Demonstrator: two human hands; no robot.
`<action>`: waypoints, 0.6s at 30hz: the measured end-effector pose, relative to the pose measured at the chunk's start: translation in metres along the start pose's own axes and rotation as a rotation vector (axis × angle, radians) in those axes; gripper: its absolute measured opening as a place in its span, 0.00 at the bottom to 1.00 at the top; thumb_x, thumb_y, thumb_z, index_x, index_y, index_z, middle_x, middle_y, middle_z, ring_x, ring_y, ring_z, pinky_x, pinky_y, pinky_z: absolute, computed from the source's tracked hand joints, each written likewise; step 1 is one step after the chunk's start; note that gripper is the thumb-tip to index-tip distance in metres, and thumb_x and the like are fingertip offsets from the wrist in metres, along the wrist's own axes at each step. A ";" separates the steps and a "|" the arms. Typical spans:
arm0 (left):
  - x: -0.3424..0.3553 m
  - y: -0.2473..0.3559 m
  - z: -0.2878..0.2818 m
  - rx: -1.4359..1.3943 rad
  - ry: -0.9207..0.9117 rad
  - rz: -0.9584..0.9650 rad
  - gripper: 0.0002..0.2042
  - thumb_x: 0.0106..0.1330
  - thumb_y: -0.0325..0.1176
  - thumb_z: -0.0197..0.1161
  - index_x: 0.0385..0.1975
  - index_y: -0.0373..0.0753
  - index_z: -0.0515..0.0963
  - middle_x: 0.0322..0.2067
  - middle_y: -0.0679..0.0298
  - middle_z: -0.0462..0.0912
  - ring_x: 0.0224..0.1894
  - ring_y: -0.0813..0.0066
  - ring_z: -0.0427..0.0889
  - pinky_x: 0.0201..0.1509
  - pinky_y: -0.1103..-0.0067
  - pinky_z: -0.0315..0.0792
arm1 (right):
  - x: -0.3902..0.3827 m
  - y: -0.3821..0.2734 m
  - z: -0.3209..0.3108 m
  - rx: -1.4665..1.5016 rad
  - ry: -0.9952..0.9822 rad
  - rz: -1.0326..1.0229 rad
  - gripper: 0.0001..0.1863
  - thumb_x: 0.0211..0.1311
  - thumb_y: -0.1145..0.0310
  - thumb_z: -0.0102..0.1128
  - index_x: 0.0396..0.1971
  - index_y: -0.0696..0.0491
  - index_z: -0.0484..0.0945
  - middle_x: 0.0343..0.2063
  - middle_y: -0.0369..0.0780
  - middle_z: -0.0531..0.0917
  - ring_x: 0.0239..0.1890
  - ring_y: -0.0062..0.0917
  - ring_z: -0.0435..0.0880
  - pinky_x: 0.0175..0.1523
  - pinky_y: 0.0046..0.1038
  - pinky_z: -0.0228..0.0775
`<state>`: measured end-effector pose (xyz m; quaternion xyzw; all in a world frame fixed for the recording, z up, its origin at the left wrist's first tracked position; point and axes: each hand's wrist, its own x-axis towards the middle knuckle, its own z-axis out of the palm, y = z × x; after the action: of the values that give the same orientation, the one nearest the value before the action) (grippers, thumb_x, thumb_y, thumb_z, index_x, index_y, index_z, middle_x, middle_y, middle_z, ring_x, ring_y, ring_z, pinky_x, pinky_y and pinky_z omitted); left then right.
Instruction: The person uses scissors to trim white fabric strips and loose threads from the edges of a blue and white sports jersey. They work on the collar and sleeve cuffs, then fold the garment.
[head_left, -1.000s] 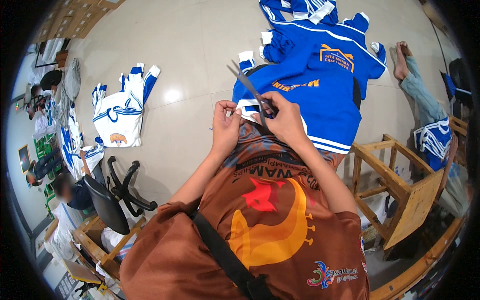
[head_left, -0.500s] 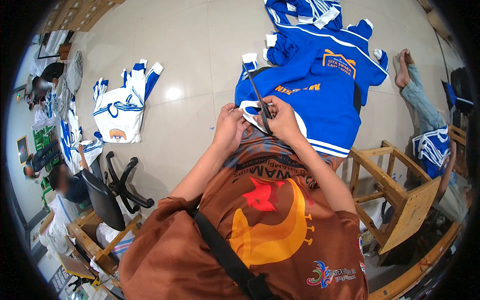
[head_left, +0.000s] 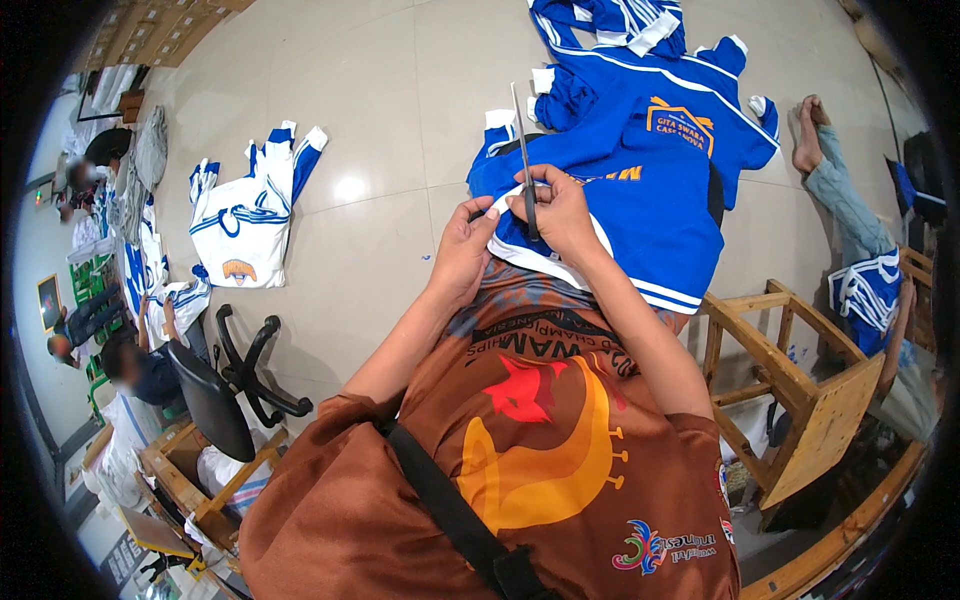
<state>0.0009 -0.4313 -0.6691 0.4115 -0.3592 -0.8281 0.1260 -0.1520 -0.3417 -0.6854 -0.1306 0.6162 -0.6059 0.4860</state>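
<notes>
Across my lap and the floor ahead lies a blue jacket [head_left: 660, 215] with white striped trim and orange print on it. My left hand [head_left: 466, 245] is closed, pinching the jacket's white edge between thumb and fingers. Close by on the right, my right hand [head_left: 562, 215] grips a pair of scissors [head_left: 524, 150] with dark handles. The long blades point away from me, nearly upright in the view and seemingly together. Right thumb and fingertips are beside the white trim; whether they also pinch it is hard to tell.
More blue garments [head_left: 610, 30] lie beyond the jacket. White-and-blue jackets [head_left: 240, 220] are spread on the tiled floor at left. A wooden stool [head_left: 820, 430] stands at right, near a seated person's legs [head_left: 840, 190]. A black swivel chair [head_left: 205, 400] and other people are at left.
My right hand has risen slightly, and the scissors have swung more upright, their tips shifting right. My left hand still pinches the white edge, a little shifted.
</notes>
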 end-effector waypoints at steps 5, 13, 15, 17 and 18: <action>0.001 0.002 -0.005 0.120 -0.046 -0.036 0.17 0.80 0.32 0.58 0.62 0.36 0.64 0.44 0.58 0.84 0.45 0.76 0.84 0.50 0.77 0.79 | 0.010 0.009 -0.001 0.040 0.088 0.021 0.21 0.58 0.72 0.76 0.50 0.60 0.79 0.28 0.38 0.88 0.29 0.15 0.82 0.32 0.21 0.70; 0.006 -0.005 -0.013 0.263 -0.115 0.033 0.08 0.81 0.31 0.57 0.53 0.41 0.69 0.34 0.70 0.79 0.34 0.87 0.75 0.38 0.85 0.70 | 0.014 0.023 -0.001 -0.093 0.096 -0.008 0.20 0.57 0.71 0.77 0.47 0.59 0.81 0.25 0.39 0.88 0.25 0.15 0.82 0.30 0.21 0.69; 0.009 -0.006 -0.018 0.309 -0.141 0.063 0.09 0.81 0.33 0.57 0.53 0.40 0.68 0.35 0.68 0.80 0.35 0.85 0.77 0.37 0.84 0.72 | 0.014 0.025 -0.003 -0.138 0.097 0.004 0.20 0.56 0.70 0.78 0.47 0.59 0.81 0.25 0.39 0.88 0.25 0.15 0.82 0.29 0.21 0.69; 0.009 -0.007 -0.019 0.342 -0.147 0.071 0.09 0.81 0.32 0.58 0.53 0.39 0.70 0.34 0.70 0.79 0.34 0.86 0.76 0.37 0.84 0.72 | 0.013 0.025 -0.003 -0.123 0.101 0.002 0.20 0.56 0.70 0.78 0.47 0.59 0.81 0.24 0.39 0.88 0.24 0.15 0.81 0.29 0.22 0.69; 0.006 -0.003 -0.015 0.352 -0.142 0.064 0.08 0.81 0.31 0.57 0.53 0.39 0.72 0.34 0.71 0.78 0.34 0.87 0.74 0.37 0.84 0.70 | 0.013 0.026 -0.003 -0.116 0.105 0.002 0.20 0.56 0.69 0.78 0.47 0.59 0.81 0.24 0.39 0.88 0.24 0.15 0.81 0.29 0.22 0.69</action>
<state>0.0089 -0.4394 -0.6808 0.3561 -0.5196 -0.7749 0.0524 -0.1498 -0.3435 -0.7148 -0.1258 0.6751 -0.5747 0.4451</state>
